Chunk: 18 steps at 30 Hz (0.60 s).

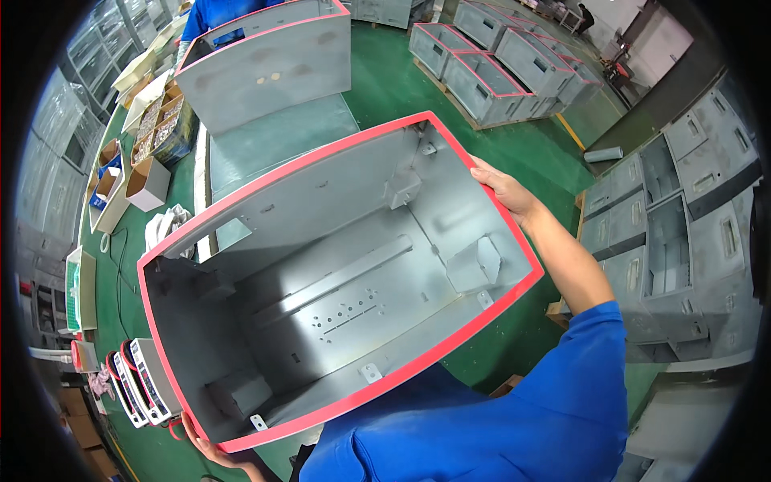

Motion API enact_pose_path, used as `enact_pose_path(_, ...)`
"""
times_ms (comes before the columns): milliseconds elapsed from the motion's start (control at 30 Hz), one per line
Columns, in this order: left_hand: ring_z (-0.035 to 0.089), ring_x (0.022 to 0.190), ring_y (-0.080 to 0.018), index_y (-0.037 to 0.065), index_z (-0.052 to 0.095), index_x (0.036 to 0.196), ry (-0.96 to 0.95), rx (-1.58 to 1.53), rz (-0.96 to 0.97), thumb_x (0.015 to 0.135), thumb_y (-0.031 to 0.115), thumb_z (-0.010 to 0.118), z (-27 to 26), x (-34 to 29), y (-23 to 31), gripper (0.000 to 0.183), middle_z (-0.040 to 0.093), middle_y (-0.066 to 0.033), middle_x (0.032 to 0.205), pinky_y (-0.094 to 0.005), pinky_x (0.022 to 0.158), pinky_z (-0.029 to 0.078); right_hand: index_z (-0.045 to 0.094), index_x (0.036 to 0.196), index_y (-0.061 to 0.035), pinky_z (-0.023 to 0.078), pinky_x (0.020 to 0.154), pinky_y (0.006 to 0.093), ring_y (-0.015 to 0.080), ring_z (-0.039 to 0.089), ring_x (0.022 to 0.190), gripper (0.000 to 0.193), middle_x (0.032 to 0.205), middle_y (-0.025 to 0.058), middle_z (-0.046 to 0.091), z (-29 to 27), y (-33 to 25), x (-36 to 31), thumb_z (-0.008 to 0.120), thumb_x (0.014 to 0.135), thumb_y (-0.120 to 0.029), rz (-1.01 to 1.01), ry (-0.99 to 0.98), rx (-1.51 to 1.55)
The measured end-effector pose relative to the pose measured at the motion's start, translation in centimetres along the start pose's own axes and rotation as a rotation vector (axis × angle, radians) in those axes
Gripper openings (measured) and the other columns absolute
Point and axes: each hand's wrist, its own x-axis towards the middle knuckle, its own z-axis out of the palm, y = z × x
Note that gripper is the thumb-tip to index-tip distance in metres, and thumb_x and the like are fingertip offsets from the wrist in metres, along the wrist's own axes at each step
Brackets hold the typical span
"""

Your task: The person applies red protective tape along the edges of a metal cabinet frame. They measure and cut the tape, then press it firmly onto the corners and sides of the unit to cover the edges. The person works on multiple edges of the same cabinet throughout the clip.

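A large grey sheet-metal box [321, 193], its open side facing me, fills the middle of the view, tilted with its right end farther off. Pink-red edging runs all round its rim. Inside are corner brackets, small tabs, a long raised strip and rows of small holes. My right hand [507, 193] grips the right end near the far corner, fingers over the rim. At the near left corner my left hand [210, 450] holds the box from outside; part of its fingers is hidden behind the wall.
Beyond it, a similar box [273, 76] stands on a worktable [301, 128], a person in blue [217, 14] behind it. More edged boxes [482, 84] sit on a pallet at far right. Grey cabinets [675, 217] line the right. Parts bins [165, 120] and white devices [144, 381] are left.
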Motion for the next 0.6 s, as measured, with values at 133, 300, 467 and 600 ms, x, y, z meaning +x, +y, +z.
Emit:
enact_pose_path(133,0.04,0.117,-0.0279,-0.008,0.035,0.125,0.035,-0.033,-0.011,0.086,0.038,0.035,0.2,-0.2,0.0,0.06,0.037,-0.0175,0.129,-0.0389,0.099,0.031,0.018,0.137,-0.0057,0.045,0.08,0.0227,0.0075,0.052,0.095,0.054,0.118,0.0044,0.046,-0.3,0.4,-1.2,0.04,0.09,-0.02,-0.004,0.023,0.025)
enact_pose_path(300,0.04,0.117,-0.0273,-0.008,0.035,0.124,0.043,-0.044,-0.046,0.087,0.038,0.034,0.7,-0.1,0.6,0.06,0.038,-0.0175,0.129,-0.0387,0.099,0.032,0.018,0.137,-0.0058,0.047,0.076,0.0227,0.0069,0.052,0.091,0.054,0.113,0.0051,0.047,-1.0,0.2,0.0,0.041,0.089,-0.018,0.023,-0.054,0.011)
enact_pose_path(467,0.04,0.117,-0.0272,-0.008,0.036,0.124,0.026,-0.029,-0.058,0.087,0.038,0.032,-0.1,0.1,0.0,0.059,0.039,-0.0167,0.128,-0.0381,0.099,0.032,0.018,0.137,-0.0054,0.048,0.071,0.0225,0.0056,0.052,0.083,0.055,0.108,0.0041,0.049,-1.3,0.6,1.1,0.041,0.089,-0.019,0.001,-0.088,0.053)
enact_pose_path(600,0.037,0.119,-0.0265,-0.003,0.034,0.128,0.027,0.059,0.035,0.09,0.04,0.03,0.4,-0.4,0.3,0.058,0.038,-0.0161,0.128,-0.0373,0.101,0.028,0.017,0.137,-0.0048,0.047,0.07,0.0225,0.0052,0.052,0.083,0.056,0.108,0.0039,0.048,-0.9,0.7,0.8,0.04,0.088,-0.021,0.0,-0.044,0.026)
